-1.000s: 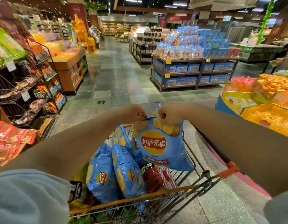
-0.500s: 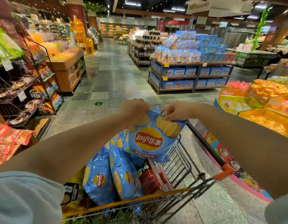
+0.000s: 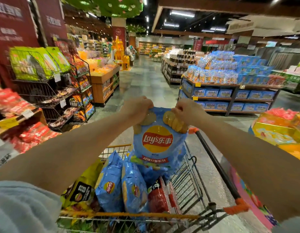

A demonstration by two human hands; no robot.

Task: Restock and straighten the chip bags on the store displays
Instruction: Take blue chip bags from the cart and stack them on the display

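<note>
A blue Lay's chip bag [image 3: 156, 145] hangs upright above the shopping cart [image 3: 193, 185]. My left hand [image 3: 138, 108] grips its top left corner and my right hand [image 3: 188, 111] grips its top right corner. Below it in the cart stand two more blue Lay's bags [image 3: 110, 184], a red bag [image 3: 160, 197] and a yellow-and-black bag [image 3: 82, 190]. The lifted bag's lower edge still overlaps the bags in the cart.
A wire snack rack [image 3: 58, 91] with green and red bags stands at the left. A red-bag display [image 3: 19, 115] sits nearer left. Yellow boxed goods [image 3: 280, 132] fill the right. A blue-stocked shelf island [image 3: 230, 88] lies ahead right, with an aisle [image 3: 146, 84] ahead.
Both hands have raised the blue chip bag higher out of the cart, and the view has tilted upward and swung slightly left.
</note>
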